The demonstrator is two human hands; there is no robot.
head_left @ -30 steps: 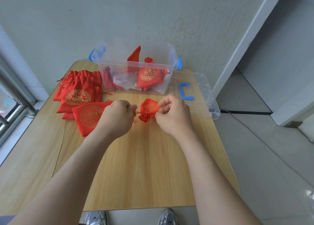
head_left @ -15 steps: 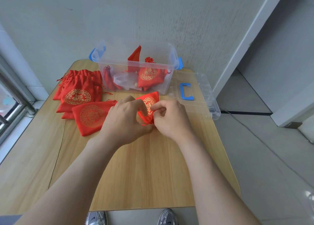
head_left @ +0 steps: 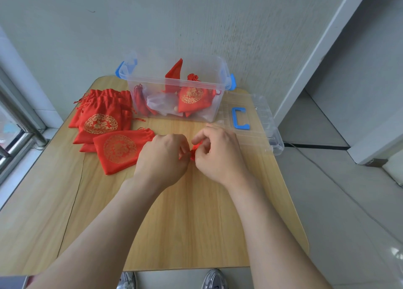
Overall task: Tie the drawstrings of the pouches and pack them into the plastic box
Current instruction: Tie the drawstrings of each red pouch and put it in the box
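Hands: left hand point(head_left: 162, 157) and right hand point(head_left: 218, 155) being held together, fingers curled; small red fabric pouch point(head_left: 194, 154) being pinched between them
Surface: light wooden table point(head_left: 196, 223); clear plastic box point(head_left: 150, 81) being kept at its far edge
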